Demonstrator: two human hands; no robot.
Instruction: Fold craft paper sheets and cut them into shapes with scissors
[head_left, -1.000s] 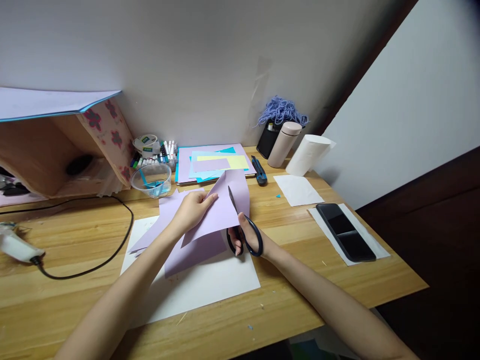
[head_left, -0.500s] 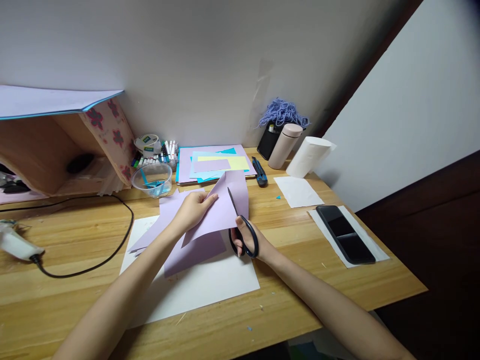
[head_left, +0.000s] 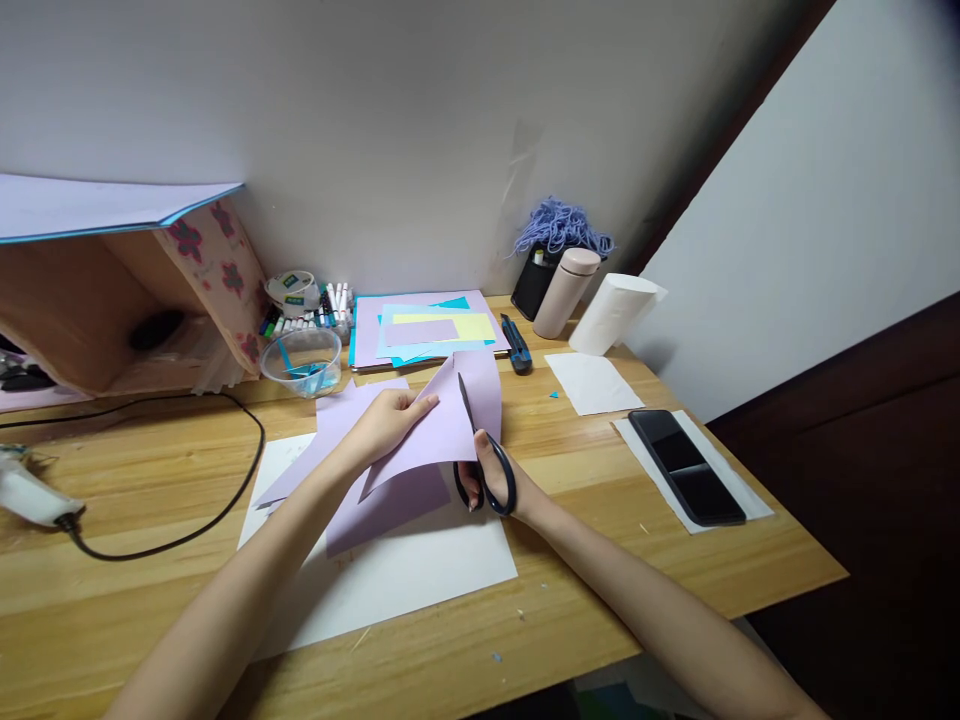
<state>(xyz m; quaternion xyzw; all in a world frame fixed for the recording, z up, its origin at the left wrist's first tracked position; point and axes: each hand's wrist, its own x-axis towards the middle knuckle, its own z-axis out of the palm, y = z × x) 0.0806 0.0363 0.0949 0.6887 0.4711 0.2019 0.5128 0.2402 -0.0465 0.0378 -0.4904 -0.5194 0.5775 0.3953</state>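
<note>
My left hand (head_left: pixel 391 425) pinches a sheet of purple paper (head_left: pixel 442 425) along its left side, thumb on top. The sheet is lifted and bent, its right part curving away. Through the handle loops of black scissors (head_left: pixel 497 488) go the fingers of my right hand (head_left: pixel 487 475). One blade lies over the purple sheet, pointing away from me; the other blade is hidden behind it. Below are more purple pieces (head_left: pixel 390 512) on a large white sheet (head_left: pixel 420 580).
Behind stand a clear plastic tub (head_left: pixel 301 362) with blue scraps, stacked coloured paper (head_left: pixel 367 335), a utility knife (head_left: pixel 516 345), a pink flask (head_left: pixel 566 293) and a paper roll (head_left: pixel 611 315). A phone (head_left: pixel 686 467) lies right; a cable (head_left: pixel 255 470) and cardboard box (head_left: pixel 217 270) are left.
The scissor handles have drawn slightly closer together, and the purple sheet's right part has swung a little to the right. My left hand keeps its hold.
</note>
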